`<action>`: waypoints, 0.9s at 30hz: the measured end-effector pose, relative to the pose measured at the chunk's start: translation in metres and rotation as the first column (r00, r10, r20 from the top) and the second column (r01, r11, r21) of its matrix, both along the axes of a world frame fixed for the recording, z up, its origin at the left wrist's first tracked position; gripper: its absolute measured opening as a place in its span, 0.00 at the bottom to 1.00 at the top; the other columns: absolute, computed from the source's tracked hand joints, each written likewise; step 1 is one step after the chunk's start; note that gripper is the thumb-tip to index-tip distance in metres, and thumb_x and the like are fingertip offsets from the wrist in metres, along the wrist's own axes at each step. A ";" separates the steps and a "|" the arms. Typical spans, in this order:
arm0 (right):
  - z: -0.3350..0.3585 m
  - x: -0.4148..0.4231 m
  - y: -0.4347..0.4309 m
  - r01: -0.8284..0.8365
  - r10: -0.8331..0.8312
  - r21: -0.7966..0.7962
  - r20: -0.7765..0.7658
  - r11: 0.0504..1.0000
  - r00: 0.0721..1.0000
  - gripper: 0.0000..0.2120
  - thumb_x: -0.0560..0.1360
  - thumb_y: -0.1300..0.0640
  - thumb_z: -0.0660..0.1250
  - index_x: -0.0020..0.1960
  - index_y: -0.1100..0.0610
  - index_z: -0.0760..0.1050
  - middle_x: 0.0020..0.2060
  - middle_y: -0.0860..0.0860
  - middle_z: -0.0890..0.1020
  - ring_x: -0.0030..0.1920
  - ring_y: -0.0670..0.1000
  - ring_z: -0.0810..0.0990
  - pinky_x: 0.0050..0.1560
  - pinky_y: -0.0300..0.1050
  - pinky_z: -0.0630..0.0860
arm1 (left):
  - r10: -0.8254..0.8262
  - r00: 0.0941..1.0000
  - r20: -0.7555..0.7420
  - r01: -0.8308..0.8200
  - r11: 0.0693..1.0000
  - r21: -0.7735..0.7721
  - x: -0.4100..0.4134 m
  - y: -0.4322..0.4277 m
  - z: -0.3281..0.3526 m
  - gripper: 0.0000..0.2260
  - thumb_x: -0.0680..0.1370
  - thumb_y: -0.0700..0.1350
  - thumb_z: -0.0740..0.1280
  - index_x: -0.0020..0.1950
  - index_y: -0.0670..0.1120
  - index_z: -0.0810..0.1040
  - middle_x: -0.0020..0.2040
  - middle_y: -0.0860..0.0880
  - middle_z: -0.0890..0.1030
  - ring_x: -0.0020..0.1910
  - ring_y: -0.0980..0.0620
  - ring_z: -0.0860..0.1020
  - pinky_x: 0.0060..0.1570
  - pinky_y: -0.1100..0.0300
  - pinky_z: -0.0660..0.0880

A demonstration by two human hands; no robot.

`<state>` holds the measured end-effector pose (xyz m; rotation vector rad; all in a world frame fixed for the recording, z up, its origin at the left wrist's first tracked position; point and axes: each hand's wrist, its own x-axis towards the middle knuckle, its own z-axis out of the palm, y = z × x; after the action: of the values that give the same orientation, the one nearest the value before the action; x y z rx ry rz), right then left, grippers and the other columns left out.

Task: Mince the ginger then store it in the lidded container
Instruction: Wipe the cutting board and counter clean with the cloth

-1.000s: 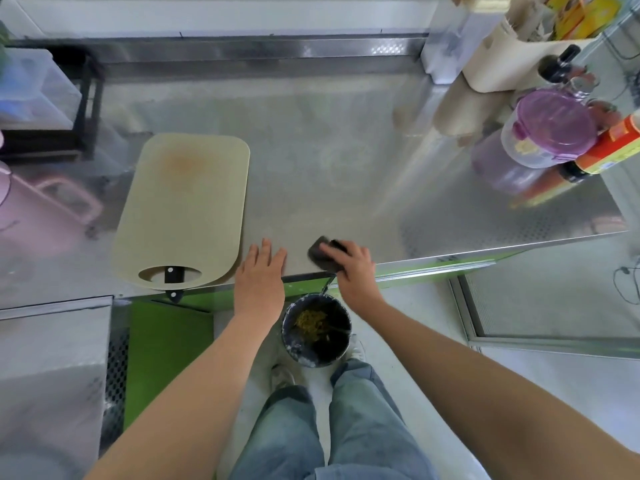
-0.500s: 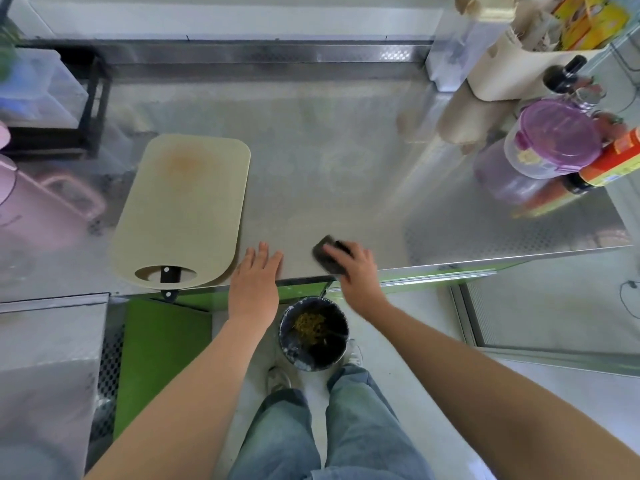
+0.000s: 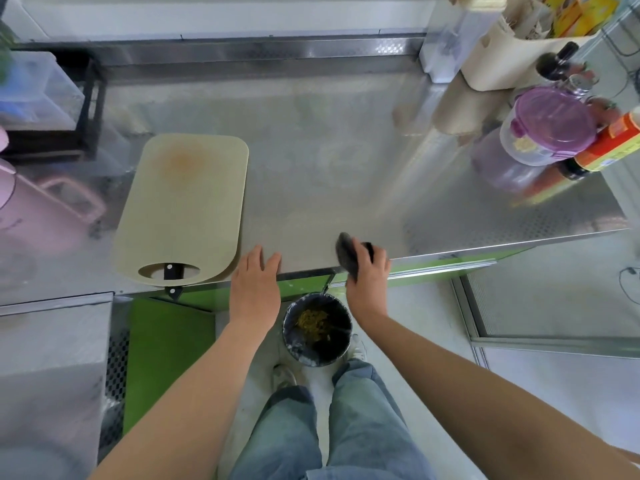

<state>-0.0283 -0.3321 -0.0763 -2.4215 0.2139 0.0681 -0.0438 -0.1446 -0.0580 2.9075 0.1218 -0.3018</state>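
**Grip state.** The right grip was curled around a dark scouring pad, which it pressed against the steel desk at the front edge, to the right of the beige plastic cutting board. The left grip lay flat with its fingers straight on the same edge, just beside the board's near right corner, and held nothing.

**Location of task item.** The round clear plastic container with a purple lid stood well to the right of the board, at the far right of the desk among bottles. Its lid was on. Pale yellow matter showed through its wall and was probably the minced ginger.

**Other items.** A black knife handle showed through the board's handle hole. A black waste bin stood on the floor below the board's right side and held yellowish scraps.

**Governing relation.** The container lay forward and to the right of the right grip, well apart from it. The right grip was nearer than the left. The container's long axis was roughly upright. Mincing and storing appeared complete, and the step in hand was judged to be wiping down.
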 end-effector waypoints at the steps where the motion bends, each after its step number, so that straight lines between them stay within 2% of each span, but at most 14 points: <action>1: -0.002 -0.006 0.012 -0.043 0.043 0.019 0.005 0.999 0.999 0.32 0.72 0.74 0.61 0.72 0.53 0.66 0.65 0.55 0.65 0.64 0.56 0.63 0.64 0.51 0.68 | -0.007 1.000 0.006 0.007 1.000 -0.018 -0.002 0.002 0.000 0.24 0.79 0.35 0.58 0.74 0.50 0.62 0.76 0.42 0.58 0.74 0.43 0.57 0.72 0.50 0.61; 4: -0.007 -0.012 0.049 -0.167 0.166 0.077 0.013 0.983 0.986 0.32 0.71 0.73 0.63 0.72 0.52 0.68 0.63 0.56 0.68 0.62 0.56 0.66 0.64 0.50 0.69 | -0.024 1.000 0.015 0.026 0.993 -0.117 -0.005 0.010 0.001 0.23 0.79 0.33 0.56 0.73 0.47 0.65 0.75 0.41 0.60 0.74 0.44 0.57 0.72 0.51 0.60; 8: -0.015 -0.022 0.061 -0.404 0.404 0.139 0.029 0.904 0.914 0.27 0.68 0.73 0.66 0.66 0.59 0.74 0.56 0.58 0.73 0.56 0.59 0.73 0.61 0.53 0.72 | -0.036 0.999 0.036 0.044 0.972 -0.232 -0.009 0.022 0.004 0.22 0.80 0.32 0.55 0.74 0.41 0.62 0.76 0.44 0.61 0.75 0.48 0.57 0.74 0.56 0.57; 10: -0.014 -0.030 0.046 -0.471 0.472 0.141 0.023 0.871 0.881 0.25 0.66 0.72 0.65 0.62 0.60 0.76 0.53 0.57 0.73 0.53 0.56 0.73 0.58 0.48 0.72 | -0.035 0.999 0.041 0.044 0.965 -0.257 -0.011 0.026 0.005 0.22 0.80 0.32 0.54 0.74 0.40 0.62 0.76 0.45 0.61 0.76 0.49 0.57 0.74 0.57 0.55; 12: -0.009 -0.037 0.027 -0.353 0.356 0.156 0.008 0.923 0.934 0.22 0.67 0.71 0.64 0.59 0.58 0.76 0.52 0.53 0.71 0.51 0.51 0.73 0.57 0.46 0.73 | -0.030 0.998 0.047 0.041 0.965 -0.260 -0.012 0.026 0.005 0.21 0.81 0.33 0.51 0.74 0.40 0.62 0.76 0.45 0.61 0.76 0.49 0.57 0.75 0.57 0.54; 14: 0.001 -0.035 0.014 -0.076 0.070 0.204 0.037 0.976 0.997 0.20 0.69 0.71 0.64 0.58 0.57 0.74 0.52 0.50 0.70 0.51 0.48 0.72 0.58 0.48 0.74 | -0.053 0.997 0.064 0.067 0.969 -0.236 -0.014 0.026 0.005 0.21 0.81 0.33 0.51 0.73 0.40 0.64 0.76 0.44 0.62 0.76 0.49 0.57 0.75 0.57 0.53; 16: 0.008 -0.026 0.008 0.158 -0.185 0.260 0.081 0.952 0.979 0.20 0.70 0.72 0.62 0.60 0.58 0.71 0.55 0.51 0.69 0.53 0.49 0.71 0.60 0.46 0.73 | -0.066 0.994 0.082 0.081 0.976 -0.203 -0.015 0.025 0.004 0.21 0.80 0.33 0.52 0.73 0.40 0.64 0.76 0.44 0.61 0.76 0.48 0.56 0.75 0.57 0.51; 18: 0.008 -0.016 0.006 0.253 -0.287 0.245 0.116 0.936 0.951 0.23 0.70 0.73 0.61 0.63 0.59 0.70 0.58 0.54 0.68 0.55 0.51 0.71 0.61 0.43 0.71 | -0.067 0.992 0.108 0.083 0.985 -0.152 -0.017 0.027 0.002 0.21 0.80 0.32 0.53 0.73 0.40 0.64 0.76 0.43 0.61 0.76 0.47 0.56 0.75 0.57 0.51; 19: 0.006 -0.013 0.008 0.231 -0.256 0.199 0.111 0.952 0.960 0.24 0.70 0.74 0.61 0.64 0.59 0.70 0.59 0.55 0.68 0.56 0.53 0.71 0.62 0.44 0.70 | -0.064 0.992 0.111 0.079 0.988 -0.133 -0.017 0.028 0.002 0.21 0.79 0.32 0.54 0.73 0.40 0.64 0.76 0.43 0.60 0.76 0.47 0.56 0.74 0.57 0.52; 21: 0.000 -0.015 0.020 0.038 -0.042 0.106 0.034 0.994 0.999 0.26 0.70 0.73 0.62 0.65 0.56 0.73 0.59 0.56 0.69 0.57 0.55 0.71 0.64 0.47 0.69 | -0.054 0.994 0.091 0.064 0.991 -0.121 -0.019 0.030 0.001 0.22 0.80 0.33 0.54 0.74 0.40 0.62 0.76 0.43 0.60 0.75 0.47 0.56 0.74 0.57 0.53; 24: -0.001 -0.026 0.041 -0.309 0.318 0.121 -0.063 0.943 0.946 0.25 0.69 0.72 0.63 0.63 0.55 0.76 0.55 0.54 0.71 0.54 0.51 0.71 0.59 0.38 0.67 | -0.074 0.996 0.053 0.080 0.989 -0.126 -0.021 0.034 0.001 0.23 0.80 0.33 0.53 0.76 0.41 0.59 0.77 0.44 0.57 0.76 0.47 0.55 0.74 0.57 0.52; 26: 0.005 -0.027 0.045 -0.383 0.388 0.137 -0.009 0.914 0.922 0.22 0.69 0.71 0.63 0.60 0.56 0.78 0.52 0.52 0.71 0.52 0.49 0.70 0.57 0.34 0.65 | -0.099 0.995 0.033 0.103 0.987 -0.127 -0.022 0.037 0.001 0.24 0.80 0.33 0.54 0.76 0.41 0.58 0.78 0.45 0.56 0.76 0.47 0.54 0.74 0.58 0.51; 27: 0.008 -0.024 0.045 -0.346 0.341 0.138 0.059 0.928 0.938 0.21 0.69 0.71 0.63 0.59 0.57 0.78 0.52 0.52 0.72 0.52 0.50 0.71 0.57 0.36 0.67 | -0.103 0.994 0.030 0.106 0.986 -0.132 -0.021 0.038 0.000 0.24 0.80 0.33 0.54 0.76 0.41 0.58 0.78 0.45 0.56 0.76 0.47 0.54 0.74 0.58 0.51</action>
<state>-0.0522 -0.2869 -0.0685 -2.2851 -0.2280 0.1940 -0.0653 -0.1067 -0.0576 2.7884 -0.0535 -0.2820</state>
